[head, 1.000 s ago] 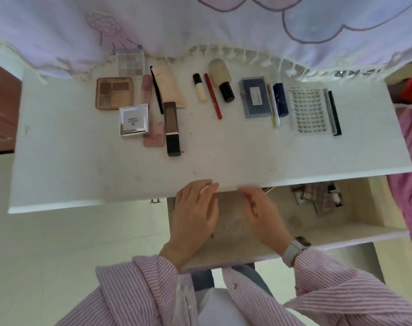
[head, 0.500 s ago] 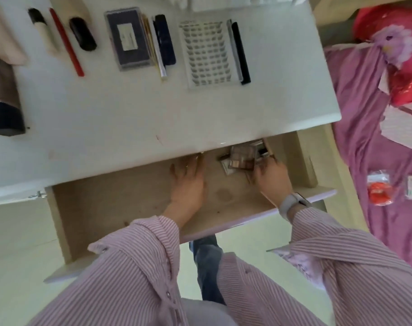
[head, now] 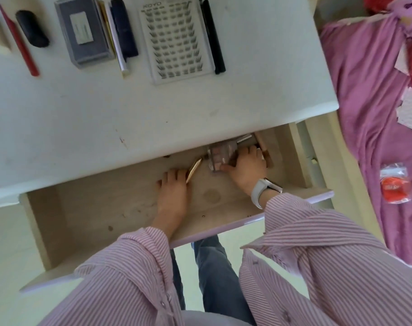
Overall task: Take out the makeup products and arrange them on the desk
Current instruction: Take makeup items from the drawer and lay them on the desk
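**Both hands deeper in the drawer**

Since half a second ago, the right hand has closed its thumb and fingers on the clear palette at the drawer's far right, and a gold tube now shows beside the left hand.

Head view: the tube's long axis runs diagonally, far end up-right; the left fingers lie straight, touching it. Desk: one lash tray, one grey case, one red pencil. Items behind the palette are half hidden under the desk edge.
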`<state>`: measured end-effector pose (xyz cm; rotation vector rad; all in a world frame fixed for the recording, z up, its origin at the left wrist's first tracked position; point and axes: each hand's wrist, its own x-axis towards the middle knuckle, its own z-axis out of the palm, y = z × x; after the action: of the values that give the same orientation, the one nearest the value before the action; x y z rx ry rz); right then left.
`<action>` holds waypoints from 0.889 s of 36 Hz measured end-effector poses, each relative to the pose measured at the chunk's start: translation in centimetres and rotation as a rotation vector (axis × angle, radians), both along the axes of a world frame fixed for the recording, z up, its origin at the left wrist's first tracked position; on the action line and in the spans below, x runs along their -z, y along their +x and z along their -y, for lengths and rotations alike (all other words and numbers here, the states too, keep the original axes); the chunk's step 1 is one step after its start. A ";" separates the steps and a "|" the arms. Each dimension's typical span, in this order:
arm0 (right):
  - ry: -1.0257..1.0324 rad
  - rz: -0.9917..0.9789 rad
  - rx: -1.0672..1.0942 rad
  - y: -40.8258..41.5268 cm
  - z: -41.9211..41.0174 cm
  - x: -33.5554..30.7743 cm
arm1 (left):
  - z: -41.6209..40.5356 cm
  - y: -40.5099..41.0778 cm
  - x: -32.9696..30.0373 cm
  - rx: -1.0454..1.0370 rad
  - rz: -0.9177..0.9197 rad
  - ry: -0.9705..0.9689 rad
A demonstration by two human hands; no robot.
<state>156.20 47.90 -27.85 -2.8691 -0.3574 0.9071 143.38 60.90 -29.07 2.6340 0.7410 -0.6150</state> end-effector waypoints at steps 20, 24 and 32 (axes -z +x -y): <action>-0.032 -0.067 -0.826 2.2 4.3 -2.9 | -0.4 1.6 -0.9 -0.144 0.118 -0.184; -0.060 -0.066 -0.820 2.8 4.0 -3.1 | 0.6 3.3 -0.6 -0.030 0.176 -0.117; 0.019 -0.307 -0.592 2.5 5.1 -3.6 | 2.3 6.1 0.3 0.144 0.138 -0.075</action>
<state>158.68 42.83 -24.22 -2.5684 -1.2006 1.3886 149.52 58.59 -29.38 2.6442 0.4826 -0.4820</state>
